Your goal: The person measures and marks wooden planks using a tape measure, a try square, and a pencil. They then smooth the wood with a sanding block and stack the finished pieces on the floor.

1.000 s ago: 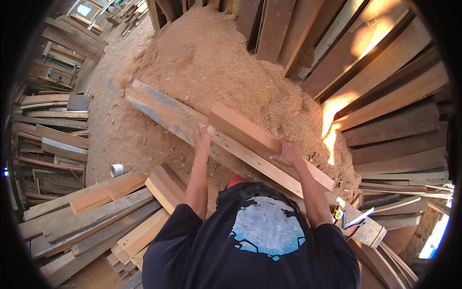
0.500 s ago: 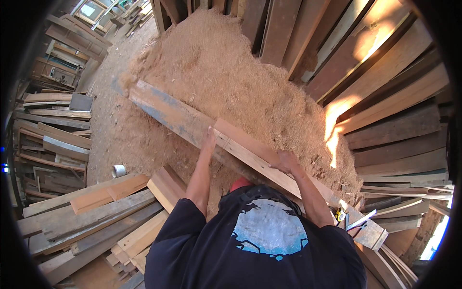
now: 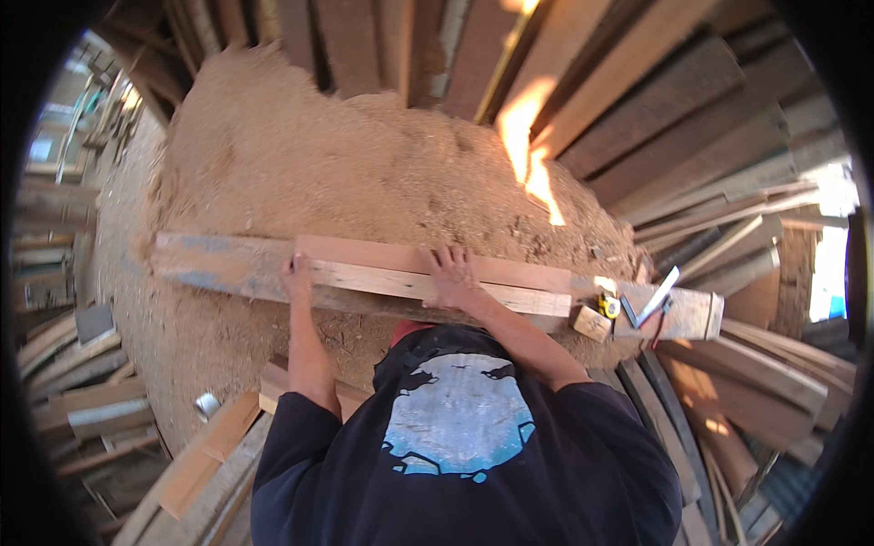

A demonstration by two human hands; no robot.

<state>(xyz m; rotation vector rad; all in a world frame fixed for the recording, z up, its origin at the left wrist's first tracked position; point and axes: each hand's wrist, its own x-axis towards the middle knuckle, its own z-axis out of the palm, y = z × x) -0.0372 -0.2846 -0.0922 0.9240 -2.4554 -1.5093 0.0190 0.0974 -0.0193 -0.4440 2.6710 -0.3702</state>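
A squared wooden board (image 3: 519,271), reddish brown on top with a pale front edge, lies lengthwise on a long weathered plank (image 3: 209,266). At the board's left end, my left hand (image 3: 297,276) is closed on its corner. My right hand (image 3: 450,278) lies across the middle of the board, fingers spread over its top. Off the board's right end sit a small wood block (image 3: 592,323), a yellow and black tape measure (image 3: 608,305) and a try square (image 3: 669,289) with a pale blade.
A sawdust heap (image 3: 300,155) rises beyond the plank. Leaning boards (image 3: 674,109) line the back and right. More lumber (image 3: 214,464) is stacked at the near left, beside a white cup-like object (image 3: 207,405). Planks (image 3: 756,382) also lie at the near right.
My view has swung to the right, so the plank now runs nearly level across it. The tools at its right end show more fully. My right hand's fingers look more spread.
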